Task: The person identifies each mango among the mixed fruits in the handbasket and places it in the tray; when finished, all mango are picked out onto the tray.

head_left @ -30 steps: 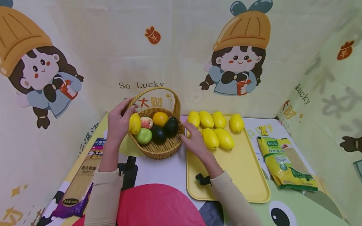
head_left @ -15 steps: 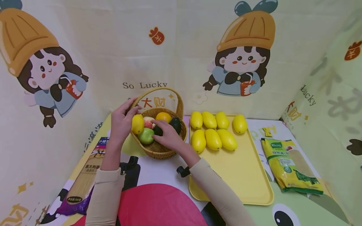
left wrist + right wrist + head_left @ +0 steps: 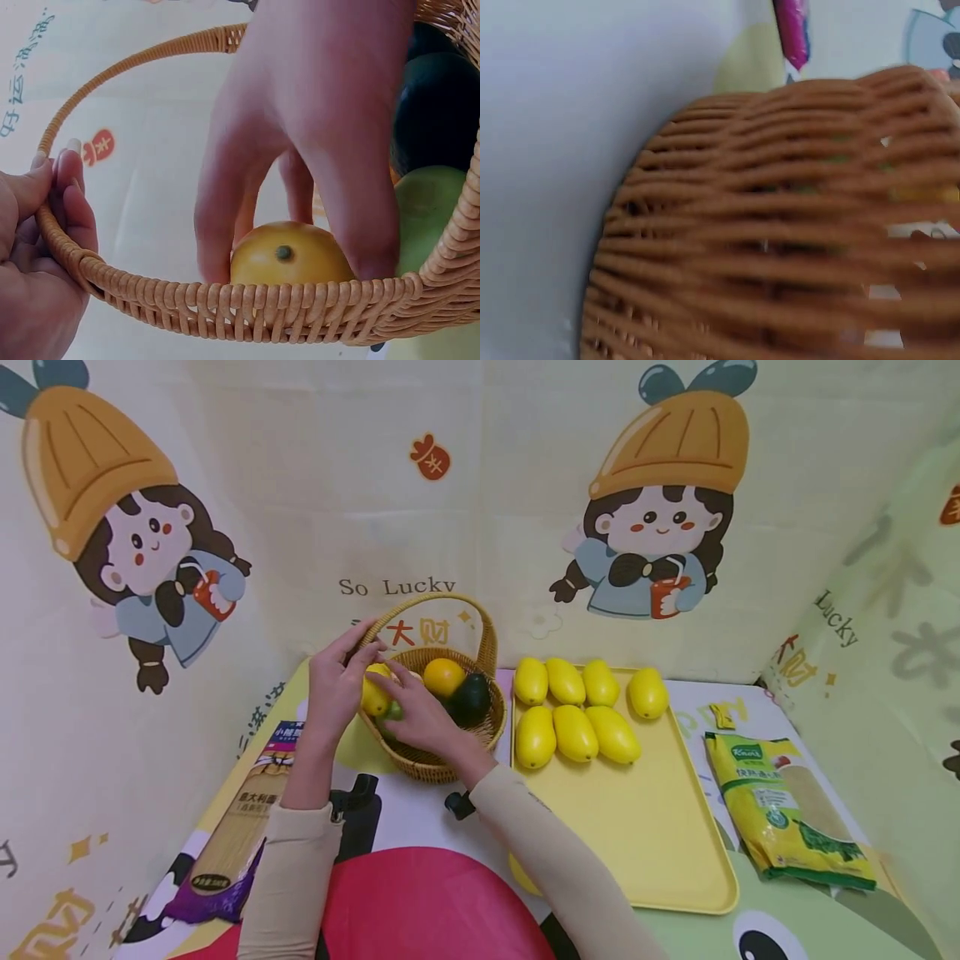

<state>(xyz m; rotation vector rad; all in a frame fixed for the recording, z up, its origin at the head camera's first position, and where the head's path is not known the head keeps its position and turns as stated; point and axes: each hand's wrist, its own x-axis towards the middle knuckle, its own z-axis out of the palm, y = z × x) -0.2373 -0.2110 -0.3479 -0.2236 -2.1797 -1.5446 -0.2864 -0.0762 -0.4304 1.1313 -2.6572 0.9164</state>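
Observation:
A wicker basket [image 3: 427,771] with an arched handle stands at the back of the table. My left hand [image 3: 337,685] holds the left foot of its handle, thumb and fingers around the wicker. Inside the basket, my right hand [image 3: 423,714] has its thumb and fingers around a yellow mango [image 3: 292,259], which sits by the left rim with its stem end showing. An orange [image 3: 444,677], a dark avocado [image 3: 470,700] and a green apple [image 3: 431,206] lie beside it. The right hand covers much of the other fruit. The right wrist view shows mostly basket weave [image 3: 780,225].
A yellow tray [image 3: 645,843] with several mangoes [image 3: 575,733] stands right of the basket. Farther right lie a yellow-green Knorr bag [image 3: 787,810] and a small yellow packet [image 3: 722,716]. A spaghetti pack [image 3: 240,827] lies on the left. A printed cloth wall rises behind.
My right hand has moved left from the basket's right rim, over the fruit, to the mango at the left. The left hand keeps its hold on the handle.

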